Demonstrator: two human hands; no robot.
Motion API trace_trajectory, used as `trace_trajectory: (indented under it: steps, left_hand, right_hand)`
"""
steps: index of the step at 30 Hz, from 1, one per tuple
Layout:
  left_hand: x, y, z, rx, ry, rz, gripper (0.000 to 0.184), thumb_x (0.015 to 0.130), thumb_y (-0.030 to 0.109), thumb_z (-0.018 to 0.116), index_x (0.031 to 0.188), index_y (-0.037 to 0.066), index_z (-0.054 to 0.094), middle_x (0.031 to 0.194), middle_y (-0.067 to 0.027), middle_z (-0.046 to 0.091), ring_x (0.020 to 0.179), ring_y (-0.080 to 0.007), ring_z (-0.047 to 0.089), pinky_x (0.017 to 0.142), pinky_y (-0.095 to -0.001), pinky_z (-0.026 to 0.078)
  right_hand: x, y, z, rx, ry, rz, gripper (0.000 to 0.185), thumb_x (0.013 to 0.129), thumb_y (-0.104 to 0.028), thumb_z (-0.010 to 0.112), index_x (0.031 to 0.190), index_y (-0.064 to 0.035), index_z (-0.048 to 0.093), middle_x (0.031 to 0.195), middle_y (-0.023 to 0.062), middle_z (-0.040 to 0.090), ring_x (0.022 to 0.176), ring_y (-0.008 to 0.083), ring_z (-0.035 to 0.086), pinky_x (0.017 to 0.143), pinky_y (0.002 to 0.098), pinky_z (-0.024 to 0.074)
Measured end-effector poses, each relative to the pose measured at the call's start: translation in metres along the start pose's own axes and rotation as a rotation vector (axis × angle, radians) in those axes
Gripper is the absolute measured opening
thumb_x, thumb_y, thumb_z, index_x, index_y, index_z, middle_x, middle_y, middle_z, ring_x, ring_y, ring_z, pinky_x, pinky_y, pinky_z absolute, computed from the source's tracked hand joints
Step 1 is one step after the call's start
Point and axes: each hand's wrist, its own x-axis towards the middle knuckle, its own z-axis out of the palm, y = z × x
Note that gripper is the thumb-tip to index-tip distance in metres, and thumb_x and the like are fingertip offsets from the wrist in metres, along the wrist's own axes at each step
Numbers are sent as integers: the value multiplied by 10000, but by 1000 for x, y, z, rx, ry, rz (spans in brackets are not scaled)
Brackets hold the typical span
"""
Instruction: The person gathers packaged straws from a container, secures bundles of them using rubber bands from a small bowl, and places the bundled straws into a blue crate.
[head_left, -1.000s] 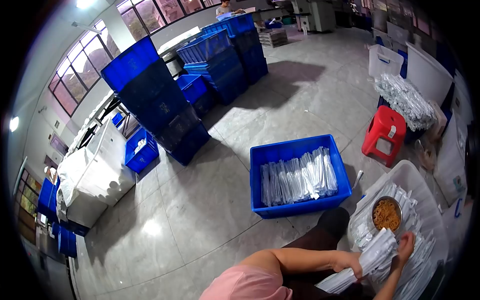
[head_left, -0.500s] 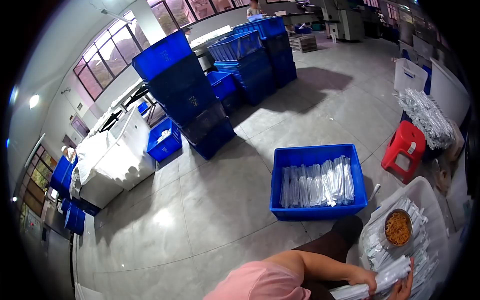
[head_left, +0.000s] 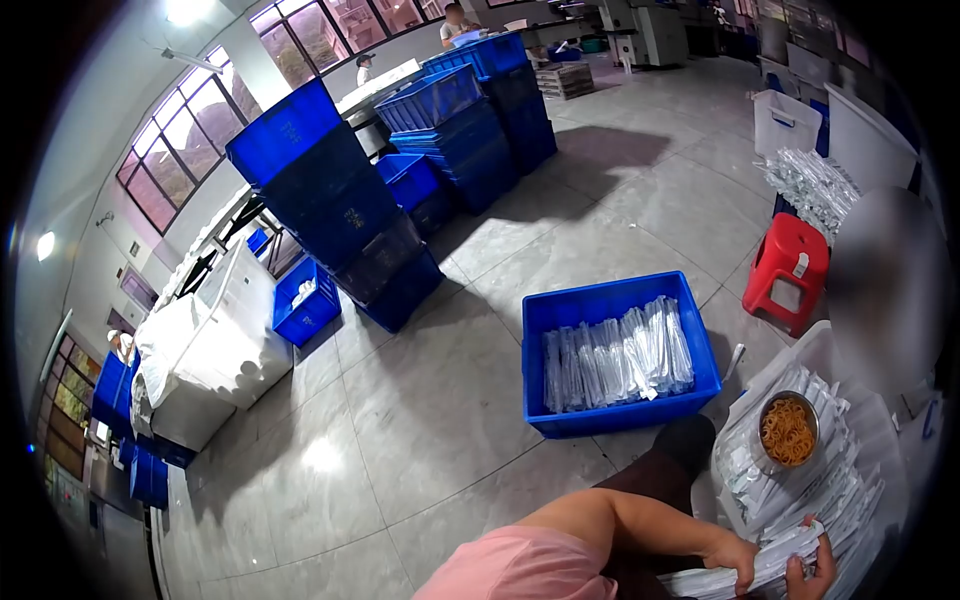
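My left hand (head_left: pixel 735 560) is closed around a bundle of long, thin, plastic-wrapped pieces (head_left: pixel 775 562). My right hand (head_left: pixel 812 575) is at the bundle's other end, fingers curled against it, partly cut off by the frame edge. Both hands are over a translucent white bin (head_left: pixel 712 500) filled with more wrapped pieces (head_left: pixel 835 480). On these pieces rests a round metal bowl (head_left: pixel 765 442) of orange-yellow rubber bands (head_left: pixel 788 432). In front of my leg, a blue crate (head_left: pixel 620 418) on the floor holds a row of similar wrapped pieces (head_left: pixel 615 355).
A red stool (head_left: pixel 790 270) stands beyond the bin, near another heap of wrapped pieces (head_left: pixel 812 190). Tall stacks of blue crates (head_left: pixel 335 190) and white bins (head_left: pixel 235 335) stand to the left. People (head_left: pixel 455 28) are in the background. A blurred shape covers the right side.
The view has shifted slightly, so the scene sits further left. The bundle stays between my hands and lies a little lower; my right fingers have moved at its end. A blurred shape has appeared at right.
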Motion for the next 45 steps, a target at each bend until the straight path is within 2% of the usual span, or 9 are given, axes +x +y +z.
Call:
trace_trajectory:
  steps: [16, 19, 22, 24, 26, 30, 36, 39, 45]
  left_hand:
    - [19, -2, -7, -30, -15, -25, 434, 611, 13, 643, 1022, -25, 508, 901, -130, 582, 850, -237, 571, 733, -344, 471]
    - [13, -3, -6, -49, 10, 21, 415, 625, 16, 648, 1014, -26, 511, 896, -132, 583, 848, -236, 574, 731, -344, 475]
    - [-51, 22, 27, -98, 152, 167, 438, 661, 23, 644, 1066, -25, 485, 962, -117, 570, 911, -215, 556, 768, -323, 466]
    - [-89, -5, 19, 251, 151, 301, 548, 670, 87, 707, 1142, 19, 438, 973, -39, 544, 959, -144, 498, 829, -254, 394]
    - [-121, 1, 50, -202, 306, 295, 532, 658, 91, 711, 1116, 27, 448, 951, -36, 540, 924, -139, 509, 805, -260, 411]
    - [-140, -5, 29, 464, 722, 454, 555, 613, 115, 707, 1099, 23, 456, 943, -48, 535, 899, -125, 516, 770, -269, 435]
    - [-203, 103, -40, 243, 1275, 432, 365, 603, 72, 672, 939, -15, 563, 819, -98, 598, 753, -175, 573, 721, -323, 462]
    - [-238, 147, -123, 661, 1595, 4, 309, 736, 252, 656, 886, -11, 591, 746, -82, 580, 650, -171, 548, 565, -306, 432]
    - [-274, 73, -223, 916, 1526, 741, 321, 804, 18, 576, 1090, -14, 434, 925, -86, 557, 831, -144, 538, 715, -243, 447]
  right_hand:
    - [24, -30, -2, -139, -349, -182, 168, 762, -87, 599, 876, 33, 571, 876, 153, 581, 779, 269, 543, 738, 344, 440]
    - [21, -10, 33, 298, 88, -54, 146, 776, -120, 608, 798, 18, 566, 762, 129, 565, 659, 254, 518, 662, 317, 439]
    - [-7, 74, 79, 1099, 293, 523, 847, 624, -535, 620, 1249, -24, 366, 1081, 102, 481, 910, 200, 493, 744, 337, 423]
    - [-16, 36, 104, 992, -25, 537, 768, 625, -409, 664, 1201, 10, 378, 954, 95, 509, 831, 207, 523, 739, 335, 439]
    - [-12, 5, 131, 1202, -51, 530, 599, 587, -206, 696, 1079, 8, 429, 851, 93, 504, 754, 205, 521, 713, 331, 448]
    - [17, -22, 141, 1028, -183, 389, 619, 706, -223, 689, 1175, 41, 385, 1005, 139, 524, 926, 203, 525, 829, 318, 419]
    - [30, -17, 125, 874, -308, 288, 331, 798, -78, 610, 1089, 25, 491, 1028, 99, 542, 949, 143, 514, 833, 267, 418]
    - [32, 1, 123, 820, -208, 277, 259, 817, -49, 577, 1061, 14, 517, 985, 74, 568, 906, 125, 542, 803, 261, 446]
    - [18, 97, 67, 361, 453, 280, 242, 791, -121, 622, 1001, -15, 562, 946, 82, 585, 825, 134, 566, 724, 260, 474]
